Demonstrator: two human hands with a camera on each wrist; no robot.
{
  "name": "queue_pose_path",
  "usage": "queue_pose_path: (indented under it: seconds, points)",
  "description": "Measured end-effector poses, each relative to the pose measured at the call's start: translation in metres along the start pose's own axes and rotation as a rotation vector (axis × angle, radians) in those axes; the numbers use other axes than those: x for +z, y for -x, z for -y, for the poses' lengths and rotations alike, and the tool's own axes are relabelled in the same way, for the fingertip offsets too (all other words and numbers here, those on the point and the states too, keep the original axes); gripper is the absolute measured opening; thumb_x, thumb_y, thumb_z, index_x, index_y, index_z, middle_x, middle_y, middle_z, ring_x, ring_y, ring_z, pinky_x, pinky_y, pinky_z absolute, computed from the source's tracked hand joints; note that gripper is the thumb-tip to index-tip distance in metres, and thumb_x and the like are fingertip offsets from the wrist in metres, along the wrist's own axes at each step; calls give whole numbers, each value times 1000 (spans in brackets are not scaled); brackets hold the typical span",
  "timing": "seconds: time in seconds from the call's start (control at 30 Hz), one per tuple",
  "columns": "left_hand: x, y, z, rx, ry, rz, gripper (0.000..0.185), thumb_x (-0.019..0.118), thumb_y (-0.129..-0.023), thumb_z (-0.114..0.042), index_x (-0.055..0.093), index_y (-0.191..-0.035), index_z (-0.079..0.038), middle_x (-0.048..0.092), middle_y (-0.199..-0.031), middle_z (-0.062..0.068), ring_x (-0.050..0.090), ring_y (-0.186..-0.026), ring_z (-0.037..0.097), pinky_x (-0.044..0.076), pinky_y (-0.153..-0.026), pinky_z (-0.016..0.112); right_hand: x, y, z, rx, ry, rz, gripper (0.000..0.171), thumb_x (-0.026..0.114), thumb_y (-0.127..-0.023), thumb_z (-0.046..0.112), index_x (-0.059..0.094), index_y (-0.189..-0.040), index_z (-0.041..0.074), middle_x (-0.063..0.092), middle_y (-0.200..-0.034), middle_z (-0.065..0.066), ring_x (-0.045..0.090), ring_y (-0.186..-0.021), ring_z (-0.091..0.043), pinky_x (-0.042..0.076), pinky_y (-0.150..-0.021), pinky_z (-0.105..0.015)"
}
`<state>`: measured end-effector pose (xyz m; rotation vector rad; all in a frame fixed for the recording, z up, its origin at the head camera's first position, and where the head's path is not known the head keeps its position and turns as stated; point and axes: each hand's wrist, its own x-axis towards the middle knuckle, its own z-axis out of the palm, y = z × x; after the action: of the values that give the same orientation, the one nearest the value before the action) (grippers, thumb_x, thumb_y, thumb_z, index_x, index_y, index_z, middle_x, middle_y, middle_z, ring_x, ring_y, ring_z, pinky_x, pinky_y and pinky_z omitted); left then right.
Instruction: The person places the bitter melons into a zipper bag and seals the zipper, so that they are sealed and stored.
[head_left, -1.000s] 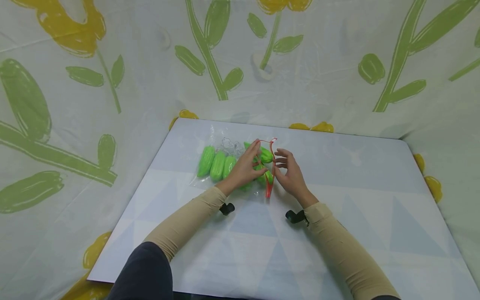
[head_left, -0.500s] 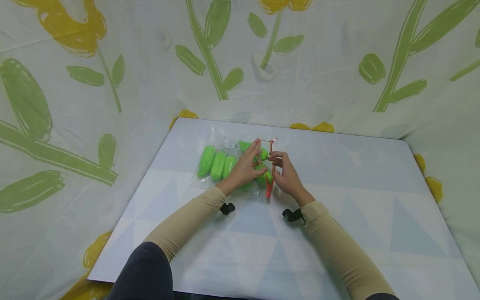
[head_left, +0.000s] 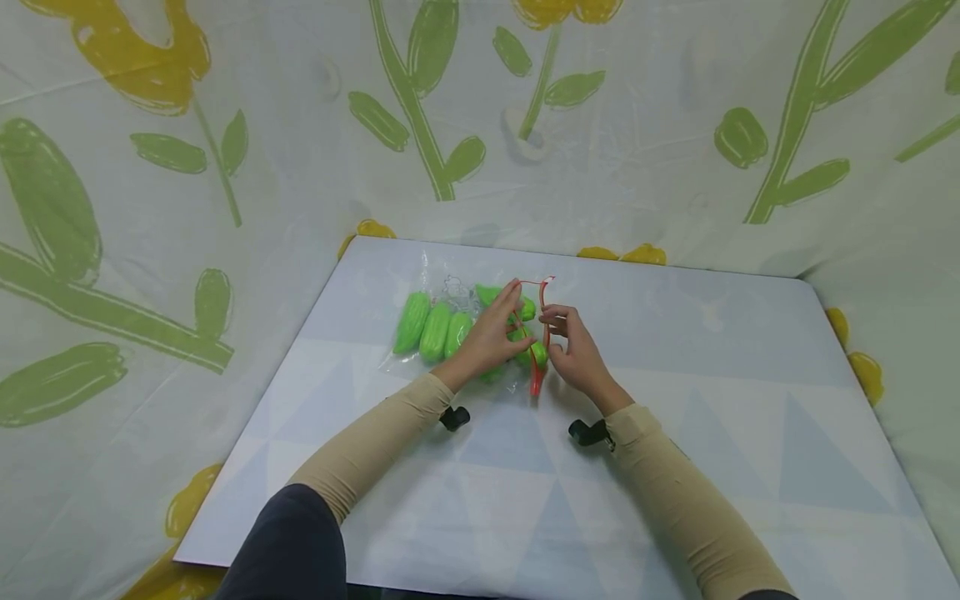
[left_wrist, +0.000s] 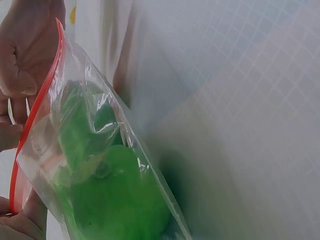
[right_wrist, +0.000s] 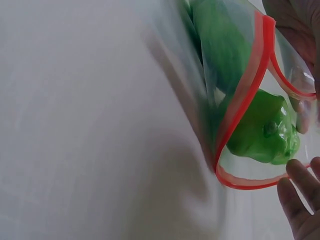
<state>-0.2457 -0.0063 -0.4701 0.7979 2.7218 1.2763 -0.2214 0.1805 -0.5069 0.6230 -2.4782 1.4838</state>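
Observation:
A clear zip bag [head_left: 536, 383] with a red zip edge lies on the table, its mouth spread toward the right. Inside are several bright green ridged pieces [head_left: 412, 323], like toy vegetables; a lobed, glossy green piece [right_wrist: 257, 127] sits just within the mouth. My left hand [head_left: 491, 337] holds the far side of the mouth, red edge at its fingers, and covers part of the bag. My right hand [head_left: 577, 354] is at the opposite red edge, its straight fingers [right_wrist: 301, 192] touching the rim in the right wrist view. No green piece is in its fingers.
The white table [head_left: 712, 350] has pale blue triangles and stretches well to the right of the bag. A curtain [head_left: 637, 167] with green and yellow plants hangs behind and at both sides. Black wrist cameras [head_left: 453, 418] stick out under both wrists.
The green piece near the mouth has shifted left, deeper into the bag. My right hand has moved slightly left, its fingers now closer to the red edge. The left hand stays put.

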Motion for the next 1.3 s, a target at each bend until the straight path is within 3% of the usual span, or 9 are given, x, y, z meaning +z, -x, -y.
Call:
queue_pose_path:
  seconds: [0.4,0.67,0.9,1.3]
  points:
    - [1,-1,2,18,-57,-21,93,74,-79,-25,15,-150,-11,8,-155,-5,56,-106,15,47,-90,18,-8,10,-4,87,26,5,56,46,-78,-7,35,-128,14,46,-133,-5,57,-106,-23,49,-90,-43]
    - [1,-1,2,4,-41,-13,94,74,-79,-25,14,-150,-11,6,-156,-6,55,-109,17,48,-87,16,-13,20,-4,72,31,22,57,48,-80,-9,34,-129,14,47,-130,-1,59,-101,-16,51,-85,-40]
    - [1,-2,3,3,-18,-10,93,74,-79,-24,14,-150,-10,6,-156,-5,54,-110,17,48,-86,15,-21,28,35,31,-59,55,54,45,-78,-20,33,-128,-5,45,-128,-25,58,-100,-41,47,-84,-57]
    - [1,-1,1,7,21,-15,92,72,-81,-22,13,-149,-7,3,-156,-6,57,-106,17,48,-85,15,-14,32,37,-38,-163,118,56,38,-73,-21,32,-128,-9,46,-128,-23,60,-95,-44,47,-82,-58]
